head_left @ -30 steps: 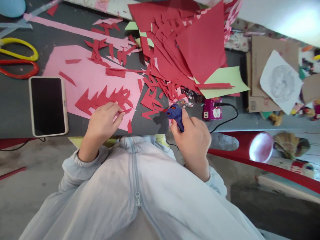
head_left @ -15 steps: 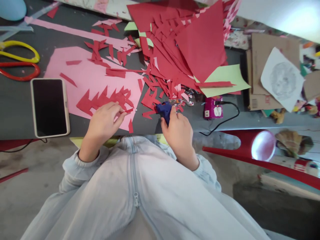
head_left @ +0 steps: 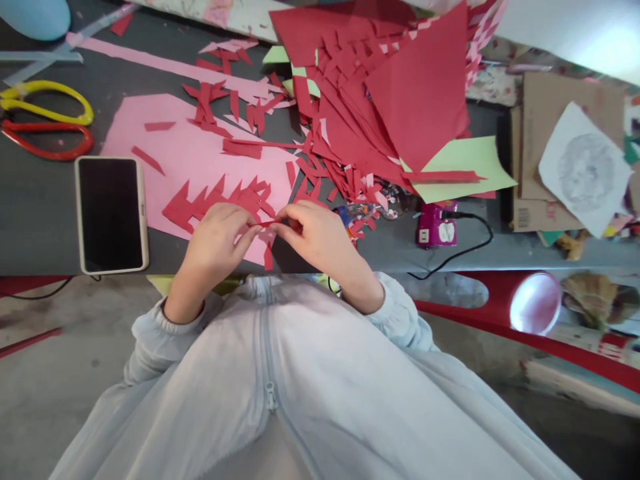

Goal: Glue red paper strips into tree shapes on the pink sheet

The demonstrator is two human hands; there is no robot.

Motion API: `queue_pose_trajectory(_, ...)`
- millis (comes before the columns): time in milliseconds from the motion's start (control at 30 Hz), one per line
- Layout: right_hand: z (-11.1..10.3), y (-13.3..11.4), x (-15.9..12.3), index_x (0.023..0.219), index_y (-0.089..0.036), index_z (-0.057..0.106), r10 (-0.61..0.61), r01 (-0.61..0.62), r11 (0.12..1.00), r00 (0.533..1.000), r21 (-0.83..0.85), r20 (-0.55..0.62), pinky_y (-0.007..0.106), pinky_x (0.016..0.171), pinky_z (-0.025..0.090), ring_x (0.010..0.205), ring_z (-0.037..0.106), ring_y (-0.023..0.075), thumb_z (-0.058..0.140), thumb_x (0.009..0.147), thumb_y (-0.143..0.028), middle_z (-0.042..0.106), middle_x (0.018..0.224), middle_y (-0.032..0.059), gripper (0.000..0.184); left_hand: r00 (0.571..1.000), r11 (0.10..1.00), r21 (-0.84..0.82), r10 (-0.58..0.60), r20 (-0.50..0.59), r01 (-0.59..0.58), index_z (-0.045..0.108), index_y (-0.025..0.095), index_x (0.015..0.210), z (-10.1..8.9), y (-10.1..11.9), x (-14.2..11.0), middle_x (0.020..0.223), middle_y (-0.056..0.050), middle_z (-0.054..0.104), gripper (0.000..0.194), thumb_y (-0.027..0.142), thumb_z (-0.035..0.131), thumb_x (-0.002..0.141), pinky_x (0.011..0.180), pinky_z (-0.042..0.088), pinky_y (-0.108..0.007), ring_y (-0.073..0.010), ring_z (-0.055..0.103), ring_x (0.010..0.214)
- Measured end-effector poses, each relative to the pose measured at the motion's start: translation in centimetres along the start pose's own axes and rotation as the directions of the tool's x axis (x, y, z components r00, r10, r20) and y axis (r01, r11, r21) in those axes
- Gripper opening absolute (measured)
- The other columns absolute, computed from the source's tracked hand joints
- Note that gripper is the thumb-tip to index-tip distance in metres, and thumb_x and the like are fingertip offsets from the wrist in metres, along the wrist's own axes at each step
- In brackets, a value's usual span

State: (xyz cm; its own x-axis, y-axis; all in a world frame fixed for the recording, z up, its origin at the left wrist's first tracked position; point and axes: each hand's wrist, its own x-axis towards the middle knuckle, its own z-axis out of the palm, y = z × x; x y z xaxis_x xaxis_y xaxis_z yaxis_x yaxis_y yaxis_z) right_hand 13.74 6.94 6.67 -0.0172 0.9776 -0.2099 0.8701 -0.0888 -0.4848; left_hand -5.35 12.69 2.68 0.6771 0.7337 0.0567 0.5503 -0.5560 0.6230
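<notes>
A small strip of red paper (head_left: 267, 225) is pinched between the fingertips of my left hand (head_left: 220, 233) and my right hand (head_left: 315, 233). Both hands hover over the lower right part of a pink paper sheet (head_left: 165, 147). Just beyond my left hand, a jagged red paper shape (head_left: 220, 200) made of pointed pieces lies on that sheet. The blue glue gun (head_left: 344, 215) rests on the table right behind my right hand, which covers most of it. One short red piece (head_left: 269, 257) lies at the sheet's lower corner.
To the left are a phone (head_left: 111, 215) and scissors (head_left: 50, 120) with yellow and red handles. Red paper sheets (head_left: 420, 93) and scraps heap up at the back. A purple power socket (head_left: 437, 225) with a black cable sits right, near cardboard (head_left: 555, 133) topped by a drawing (head_left: 585, 170).
My right hand has put down the glue gun and moved left to grip the red paper strip. My left hand keeps its pinch on the strip.
</notes>
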Motion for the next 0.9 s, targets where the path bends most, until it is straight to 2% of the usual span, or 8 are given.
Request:
queue_pose_trajectory(100, 0.0, 0.1, 1.3, 0.086, -0.018, 0.067, 0.020, -0.020, 0.998, 1.000, 0.058, -0.008, 0.027, 0.069, 0.035, 0.073, 0.055, 0.0157, 0.056, 0.097, -0.031, 0.067, 0.084, 0.0034, 0.020, 0.997, 0.998, 0.033, -0.048, -0.066, 0.050, 0.065, 0.020, 0.091, 0.3, 0.0, -0.2, 0.088, -0.007, 0.068, 0.028, 0.040, 0.047, 0.100, 0.088, 0.049, -0.038, -0.0232, 0.062, 0.090)
queue_pose_trajectory(200, -0.5, 0.2, 2.4, 0.084, -0.018, 0.067, 0.085, -0.085, 0.996, 0.996, 0.040, 0.002, 0.028, 0.067, 0.034, 0.071, 0.053, 0.0156, 0.056, 0.097, -0.028, 0.067, 0.080, 0.0031, 0.019, 0.983, 0.989, 0.092, -0.101, -0.154, 0.116, 0.066, 0.019, 0.094, 0.6, 0.1, -0.5, 0.091, -0.009, 0.068, 0.028, 0.038, 0.047, 0.101, 0.089, 0.049, -0.039, -0.0244, 0.062, 0.094)
queue_pose_trajectory(300, -0.7, 0.2, 3.5, 0.082, -0.017, 0.068, 0.112, -0.112, 0.994, 0.993, 0.001, 0.029, 0.029, 0.066, 0.033, 0.071, 0.054, 0.0165, 0.056, 0.097, -0.028, 0.069, 0.079, 0.0041, 0.021, 0.981, 0.981, 0.163, -0.072, -0.182, 0.102, 0.068, 0.018, 0.099, 0.9, 0.0, -0.8, 0.098, -0.012, 0.069, 0.029, 0.034, 0.045, 0.102, 0.092, 0.050, -0.042, -0.0263, 0.061, 0.100)
queue_pose_trajectory(433, -0.3, 0.2, 4.6, 0.082, -0.018, 0.069, 0.135, -0.134, 0.991, 0.988, -0.024, 0.070, 0.030, 0.067, 0.033, 0.073, 0.056, 0.0178, 0.056, 0.097, -0.029, 0.070, 0.080, 0.0054, 0.023, 0.984, 0.969, 0.244, -0.004, -0.177, 0.048, 0.070, 0.015, 0.109, 1.5, -0.1, -1.0, 0.111, -0.016, 0.067, 0.030, 0.028, 0.044, 0.101, 0.093, 0.052, -0.044, -0.0279, 0.061, 0.106)
queue_pose_trajectory(567, 0.0, 0.3, 5.1, 0.081, -0.018, 0.069, 0.173, -0.167, 0.984, 0.981, -0.063, 0.092, 0.031, 0.069, 0.034, 0.077, 0.059, 0.0190, 0.056, 0.097, -0.031, 0.072, 0.082, 0.0062, 0.024, 0.987, 0.954, 0.296, 0.001, -0.164, 0.048, 0.069, 0.020, 0.117, 1.8, -0.1, -1.2, 0.114, -0.014, 0.066, 0.031, 0.025, 0.044, 0.100, 0.091, 0.053, -0.044, -0.0276, 0.061, 0.107)
queue_pose_trajectory(733, 0.0, 0.3, 5.2, 0.082, -0.018, 0.070, 0.193, -0.186, 0.980, 0.974, -0.069, 0.115, 0.031, 0.069, 0.036, 0.078, 0.060, 0.0192, 0.057, 0.097, -0.031, 0.073, 0.083, 0.0068, 0.023, 0.993, 0.943, 0.332, 0.006, -0.121, 0.035, 0.065, 0.025, 0.131, 1.8, 0.1, -1.1, 0.118, -0.015, 0.064, 0.037, 0.027, 0.047, 0.099, 0.092, 0.052, -0.047, -0.0294, 0.059, 0.110)
queue_pose_trajectory(900, 0.2, 0.4, 5.5, 0.080, -0.018, 0.069, 0.202, -0.193, 0.977, 0.972, -0.085, 0.119, 0.030, 0.068, 0.036, 0.076, 0.060, 0.0189, 0.058, 0.096, -0.028, 0.072, 0.079, 0.0056, 0.022, 0.996, 0.923, 0.384, 0.016, -0.092, 0.021, 0.062, 0.027, 0.135, 1.8, 0.5, -0.8, 0.117, -0.015, 0.063, 0.039, 0.029, 0.051, 0.098, 0.091, 0.051, -0.049, -0.0306, 0.058, 0.109)
